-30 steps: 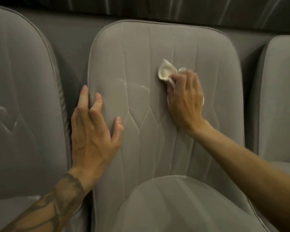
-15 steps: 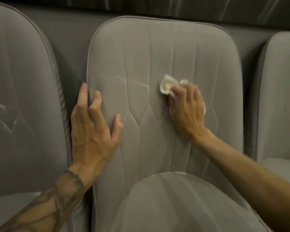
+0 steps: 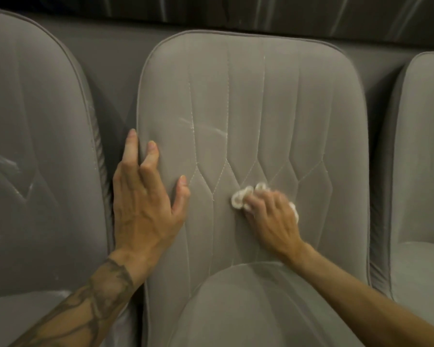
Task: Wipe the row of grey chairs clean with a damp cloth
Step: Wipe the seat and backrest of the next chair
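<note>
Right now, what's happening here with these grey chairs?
A person is cleaning the middle grey chair. Their right hand grips a crumpled white cloth against the lower part of its backrest, just above the seat cushion. Their left hand rests on the backrest's left edge. Pale streaks show higher up. The left chair and the right chair flank it.

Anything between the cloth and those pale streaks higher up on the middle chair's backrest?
Nothing visible. The right hand presses the white cloth against the middle chair's backrest, and only bare fabric lies between it and the pale streaks up and to the left. The left hand rests at the backrest's left edge, beside that path.
</note>
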{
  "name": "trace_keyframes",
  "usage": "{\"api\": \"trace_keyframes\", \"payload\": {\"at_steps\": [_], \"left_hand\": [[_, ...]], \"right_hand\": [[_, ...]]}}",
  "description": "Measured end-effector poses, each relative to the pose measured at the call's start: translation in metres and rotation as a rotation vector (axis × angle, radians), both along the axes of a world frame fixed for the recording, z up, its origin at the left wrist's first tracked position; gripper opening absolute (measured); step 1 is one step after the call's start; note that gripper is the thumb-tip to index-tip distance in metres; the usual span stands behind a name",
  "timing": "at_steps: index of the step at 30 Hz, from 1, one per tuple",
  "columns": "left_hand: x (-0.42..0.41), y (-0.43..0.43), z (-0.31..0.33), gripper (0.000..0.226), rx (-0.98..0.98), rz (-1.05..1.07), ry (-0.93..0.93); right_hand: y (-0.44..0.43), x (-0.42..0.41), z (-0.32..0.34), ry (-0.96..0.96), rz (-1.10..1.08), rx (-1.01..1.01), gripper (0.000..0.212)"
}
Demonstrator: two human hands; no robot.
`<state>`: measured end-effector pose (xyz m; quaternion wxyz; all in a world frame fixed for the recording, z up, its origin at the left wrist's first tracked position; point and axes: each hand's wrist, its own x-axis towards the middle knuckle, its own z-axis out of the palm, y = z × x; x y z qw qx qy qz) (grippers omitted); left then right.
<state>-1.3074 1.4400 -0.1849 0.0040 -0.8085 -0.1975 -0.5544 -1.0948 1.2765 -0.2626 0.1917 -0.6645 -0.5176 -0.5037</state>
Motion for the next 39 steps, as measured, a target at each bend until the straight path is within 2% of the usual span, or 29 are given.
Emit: {"api": "trace_keyframes", "payload": {"at_steps": [3,4,6,8,10,12,13,15,17,19,24,27,31,33,39], "left_hand": [[0.000,0.000,0.001,0.064,0.002,0.001,-0.003],[0.000,0.000,0.001,0.064,-0.001,0.002,-0.002],[-0.001,0.000,0.001,0.065,-0.004,-0.009,-0.003],[-0.001,0.000,0.002,0.064,0.004,-0.021,-0.009],[0.000,0.001,0.002,0.064,0.009,-0.017,-0.008],[0.000,0.001,0.002,0.064,0.011,-0.013,-0.007],[0.000,0.001,0.002,0.065,0.011,-0.016,-0.006],[0.000,0.001,0.002,0.065,0.009,-0.014,-0.003],[0.000,0.001,0.002,0.065,0.008,0.004,0.004],[-0.001,0.001,0.002,0.065,0.011,0.003,0.008],[0.000,0.003,0.001,0.065,0.014,0.008,-0.006],[0.000,0.003,0.000,0.065,0.020,0.001,-0.009],[0.001,0.003,0.001,0.065,0.021,0.009,-0.012],[0.000,0.002,0.000,0.065,0.028,-0.002,-0.019],[0.002,0.005,-0.001,0.065,0.035,-0.007,-0.034]], "right_hand": [[-0.019,-0.012,-0.032,-0.195,0.082,-0.362,0.023],[-0.023,-0.011,-0.026,-0.227,0.089,-0.419,0.023],[-0.016,-0.005,0.011,-0.195,0.062,-0.319,0.022],[0.007,0.000,0.068,-0.089,0.044,-0.007,0.015],[0.033,0.001,0.135,0.052,0.026,0.294,0.020],[0.054,0.001,0.179,0.141,-0.011,0.491,0.026],[0.059,-0.001,0.181,0.158,-0.030,0.531,0.028],[0.059,-0.015,0.151,0.146,-0.019,0.450,0.031],[0.049,-0.031,0.112,0.102,0.031,0.250,0.032],[0.042,-0.033,0.106,0.080,0.046,0.163,0.031],[0.072,-0.025,0.186,0.106,-0.024,0.438,0.026],[0.082,-0.031,0.181,0.136,-0.025,0.510,0.030],[0.063,-0.054,0.103,0.109,0.027,0.250,0.030],[0.055,-0.053,0.103,0.082,0.034,0.177,0.028],[0.094,-0.037,0.215,0.132,-0.035,0.546,0.027]]}}
